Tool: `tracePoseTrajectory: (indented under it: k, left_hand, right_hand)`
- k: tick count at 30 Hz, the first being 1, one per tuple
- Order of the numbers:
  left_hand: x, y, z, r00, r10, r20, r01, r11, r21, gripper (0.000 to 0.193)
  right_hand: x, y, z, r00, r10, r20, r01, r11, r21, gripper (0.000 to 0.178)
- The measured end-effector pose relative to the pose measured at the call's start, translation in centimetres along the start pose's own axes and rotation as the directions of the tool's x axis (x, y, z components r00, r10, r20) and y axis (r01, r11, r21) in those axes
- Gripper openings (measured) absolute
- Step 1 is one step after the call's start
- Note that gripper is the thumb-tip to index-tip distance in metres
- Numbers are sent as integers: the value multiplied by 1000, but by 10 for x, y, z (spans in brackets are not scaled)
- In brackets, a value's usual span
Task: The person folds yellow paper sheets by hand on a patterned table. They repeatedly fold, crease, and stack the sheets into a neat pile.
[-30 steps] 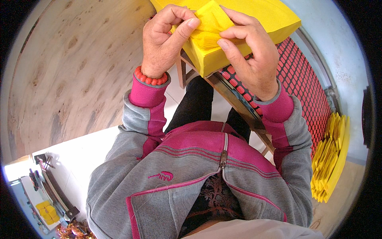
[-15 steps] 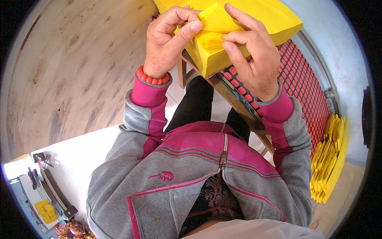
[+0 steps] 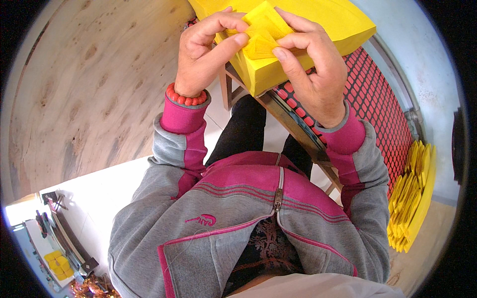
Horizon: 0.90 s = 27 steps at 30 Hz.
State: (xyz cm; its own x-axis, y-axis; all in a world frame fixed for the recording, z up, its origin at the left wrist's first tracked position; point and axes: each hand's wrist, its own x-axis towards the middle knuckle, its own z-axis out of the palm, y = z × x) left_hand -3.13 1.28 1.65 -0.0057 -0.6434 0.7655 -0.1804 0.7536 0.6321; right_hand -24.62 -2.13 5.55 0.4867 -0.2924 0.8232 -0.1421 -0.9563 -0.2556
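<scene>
Between my hands is a small folded piece of yellow paper [image 3: 265,31], its layers and creased flaps standing up near the middle. My left hand [image 3: 201,57] pinches its left side between thumb and fingers; a red bead bracelet circles that wrist. At the right side, my right hand [image 3: 318,69] grips the lower right edge with thumb and forefinger. Under the folded paper lies a large yellow sheet or stack of sheets [image 3: 343,22], its near corner drooping over the table edge. My fingers hide parts of the fold.
Red-and-black patterned cloth [image 3: 370,94] covers the wooden-framed table. Several folded yellow papers [image 3: 412,198] are piled at the right, near a pale wall. A large wooden board [image 3: 89,89] stands at the left. Lower left is a shelf or table [image 3: 42,243] with yellow items.
The small paper's flaps have shifted: its lower part now shows a raised, pointed fold. Both hands have moved slightly to the left, still pinching it.
</scene>
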Motion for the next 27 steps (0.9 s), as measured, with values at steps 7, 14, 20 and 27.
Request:
tracePoseTrajectory:
  k: [7,14,20,27]
  left_hand:
    - [-3,1,8,986,-120,-113,105,986,-127,8]
    - [0,-4,3,987,-116,-109,105,989,-108,9]
    - [-2,-1,7,989,-99,-110,85,988,-132,9]
    - [-4,-15,-1,990,-67,-122,61,997,-53,7]
  right_hand:
    - [0,2,4,992,-14,-123,27,994,103,21]
    - [4,3,-1,997,-71,-37,72,997,20,15]
    - [4,-1,-1,998,-51,-23,50,998,-40,13]
    - [2,-5,-4,999,2,44,1,998,-61,12]
